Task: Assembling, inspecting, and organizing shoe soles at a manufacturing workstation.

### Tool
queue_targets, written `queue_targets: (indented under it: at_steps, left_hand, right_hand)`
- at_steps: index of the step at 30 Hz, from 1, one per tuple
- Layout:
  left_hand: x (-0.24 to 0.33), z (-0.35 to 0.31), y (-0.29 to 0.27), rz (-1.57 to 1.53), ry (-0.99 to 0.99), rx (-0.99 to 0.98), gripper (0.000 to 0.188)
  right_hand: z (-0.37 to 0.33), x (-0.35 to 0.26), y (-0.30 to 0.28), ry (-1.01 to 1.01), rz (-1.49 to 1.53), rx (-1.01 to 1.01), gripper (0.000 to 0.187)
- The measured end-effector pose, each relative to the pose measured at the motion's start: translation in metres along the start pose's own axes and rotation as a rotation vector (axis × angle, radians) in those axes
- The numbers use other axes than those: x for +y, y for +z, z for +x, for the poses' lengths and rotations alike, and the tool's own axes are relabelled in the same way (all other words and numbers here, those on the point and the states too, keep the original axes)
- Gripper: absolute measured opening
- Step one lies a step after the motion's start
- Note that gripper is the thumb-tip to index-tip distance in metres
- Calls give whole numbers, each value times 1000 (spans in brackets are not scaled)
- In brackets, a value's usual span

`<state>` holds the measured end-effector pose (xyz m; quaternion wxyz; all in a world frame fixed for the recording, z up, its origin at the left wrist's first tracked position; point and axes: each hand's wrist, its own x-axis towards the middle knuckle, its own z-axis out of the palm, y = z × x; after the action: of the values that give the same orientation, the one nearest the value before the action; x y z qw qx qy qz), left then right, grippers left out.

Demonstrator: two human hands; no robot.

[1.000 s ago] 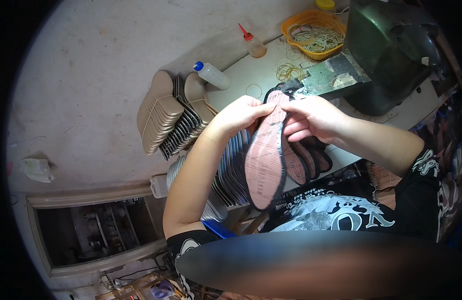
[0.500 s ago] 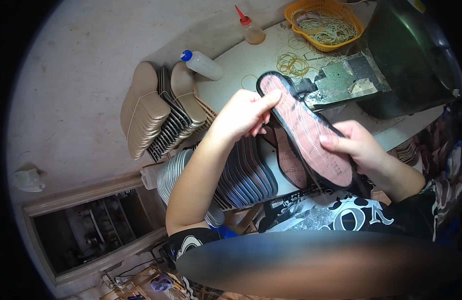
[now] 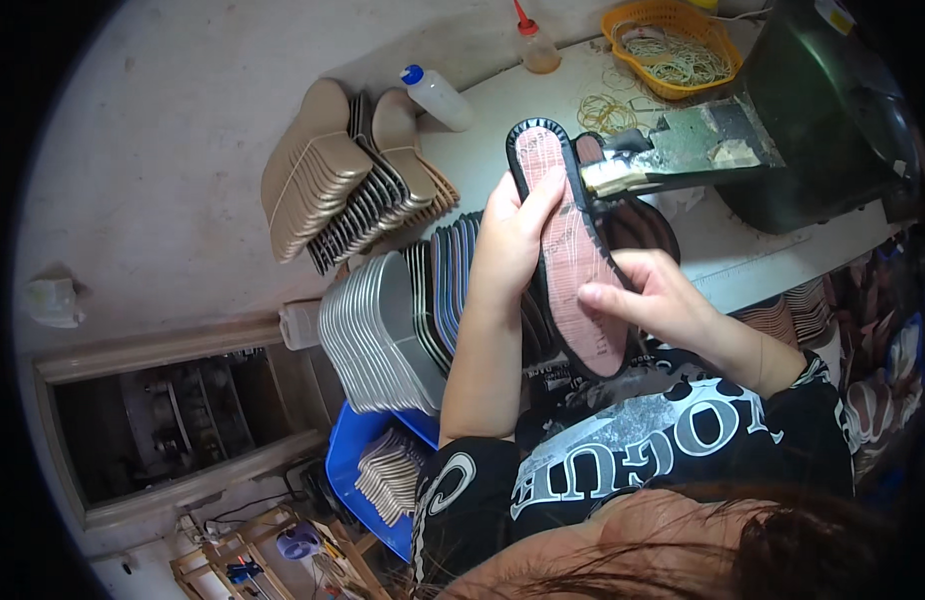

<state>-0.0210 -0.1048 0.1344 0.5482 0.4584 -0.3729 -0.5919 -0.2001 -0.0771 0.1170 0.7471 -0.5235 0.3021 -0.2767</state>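
Observation:
My left hand [image 3: 518, 240] grips the upper half of an insole [image 3: 580, 265], with the thumb lying on its face. This insole shows a pink, lined underside, and its black edging is folded over in small pleats around the rounded end. Lower down, my right hand [image 3: 658, 300] holds its right edge, thumb on the pink face and the other fingers partly hidden behind. Beside the upper end is the narrow arm [image 3: 673, 150] of a dark green machine; whether it touches the insole I cannot tell. More dark insoles [image 3: 648, 228] lie partly hidden behind.
Bundled gold insoles [image 3: 318, 165] and silver insoles [image 3: 368, 330] stand on the left. A blue bin [image 3: 343, 455] holds more. Toward the back are a blue-capped bottle [image 3: 441, 100], a red-tipped bottle [image 3: 536, 50] and a yellow basket [image 3: 615, 28] of rubber bands. The machine body [image 3: 823, 120] stands right.
The insole has turned more upright and its lower end has swung left, with both hands still on it. My view has shifted, showing more of the silver stack and blue bin.

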Motion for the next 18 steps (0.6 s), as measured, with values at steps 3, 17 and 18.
queue_targets:
  at_steps: [3, 17, 18]
  left_hand:
    - [-9, -12, 7, 23, 90, 27, 21]
    - [-50, -68, 21, 252, 210, 9, 23]
    - [-55, -69, 18, 251, 193, 13, 21]
  right_hand:
    - [5, -2, -2, -335, -361, 283, 26]
    - [-25, 9, -28, -686, -1041, 239, 13]
    - [-27, 14, -27, -442, -624, 179, 13]
